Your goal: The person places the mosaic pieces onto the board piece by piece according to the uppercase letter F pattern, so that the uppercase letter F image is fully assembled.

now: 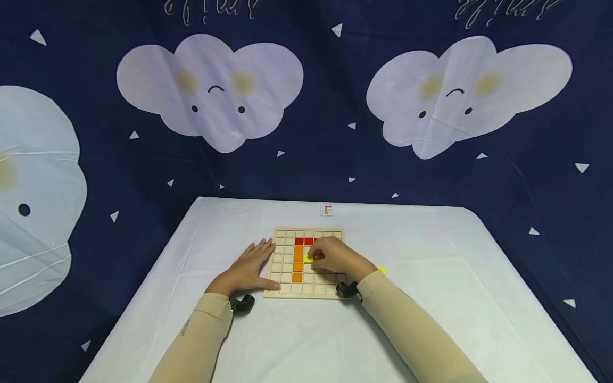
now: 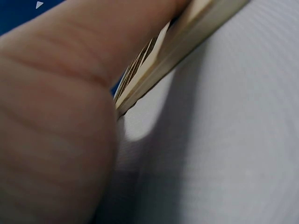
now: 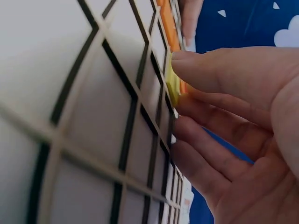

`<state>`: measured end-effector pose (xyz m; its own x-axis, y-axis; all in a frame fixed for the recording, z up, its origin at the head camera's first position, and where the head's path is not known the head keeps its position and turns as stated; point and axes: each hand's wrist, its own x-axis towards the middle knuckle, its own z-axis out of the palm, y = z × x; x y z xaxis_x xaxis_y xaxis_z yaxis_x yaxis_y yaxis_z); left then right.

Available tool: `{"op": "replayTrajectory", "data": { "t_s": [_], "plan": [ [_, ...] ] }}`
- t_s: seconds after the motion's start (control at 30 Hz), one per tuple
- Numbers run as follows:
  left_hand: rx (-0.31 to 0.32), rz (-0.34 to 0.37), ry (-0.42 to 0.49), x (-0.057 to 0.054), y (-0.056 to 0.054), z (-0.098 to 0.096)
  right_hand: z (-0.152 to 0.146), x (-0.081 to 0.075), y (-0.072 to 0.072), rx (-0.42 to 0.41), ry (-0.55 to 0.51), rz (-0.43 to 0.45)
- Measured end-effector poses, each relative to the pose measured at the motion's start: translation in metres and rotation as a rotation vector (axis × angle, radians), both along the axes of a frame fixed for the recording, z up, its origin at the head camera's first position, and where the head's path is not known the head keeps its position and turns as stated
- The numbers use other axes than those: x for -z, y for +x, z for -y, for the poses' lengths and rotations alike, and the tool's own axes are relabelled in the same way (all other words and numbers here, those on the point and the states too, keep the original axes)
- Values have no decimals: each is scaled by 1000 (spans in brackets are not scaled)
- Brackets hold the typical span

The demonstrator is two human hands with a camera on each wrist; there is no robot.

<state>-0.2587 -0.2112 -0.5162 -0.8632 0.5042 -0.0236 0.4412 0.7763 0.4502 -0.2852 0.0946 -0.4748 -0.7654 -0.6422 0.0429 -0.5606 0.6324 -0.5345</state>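
A square wooden grid board [image 1: 282, 259] lies on the table. Orange tiles [image 1: 298, 263] form a column in it, and red tiles [image 1: 308, 241] run to the right from its top, partly covered by my right hand [image 1: 337, 256]. That hand pinches a yellow tile [image 1: 308, 259] between thumb and fingers, at the cell just right of the orange column. In the right wrist view the thumb touches the yellow tile [image 3: 173, 79] at the grid's surface. My left hand [image 1: 246, 271] rests at the board's left edge with fingers straight and spread, thumb against its lower left part.
A small printed card [image 1: 328, 210] with a red and orange pattern lies behind the board. Something yellow [image 1: 381, 269] shows on the table beyond the right wrist, mostly hidden by it. A white cloth [image 1: 230, 351] covers the table; a dark blue cloud-patterned curtain [image 1: 330, 96] hangs behind.
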Motion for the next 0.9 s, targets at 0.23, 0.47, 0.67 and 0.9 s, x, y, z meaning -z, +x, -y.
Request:
{"op": "replayTrajectory", "data": {
  "t_s": [0.23, 0.47, 0.67, 0.9],
  "plan": [
    [2, -10, -2, 0, 1, -2, -38, 0, 16, 44, -88, 5],
    [-2, -17, 5, 2, 1, -1, -96, 7, 33, 177, -155, -28],
    [0, -8, 0, 2, 2, -2, -144, 15, 44, 287, -138, 28],
    [6, -20, 5, 1, 1, -3, -167, 25, 50, 272, -139, 58]
  ]
}}
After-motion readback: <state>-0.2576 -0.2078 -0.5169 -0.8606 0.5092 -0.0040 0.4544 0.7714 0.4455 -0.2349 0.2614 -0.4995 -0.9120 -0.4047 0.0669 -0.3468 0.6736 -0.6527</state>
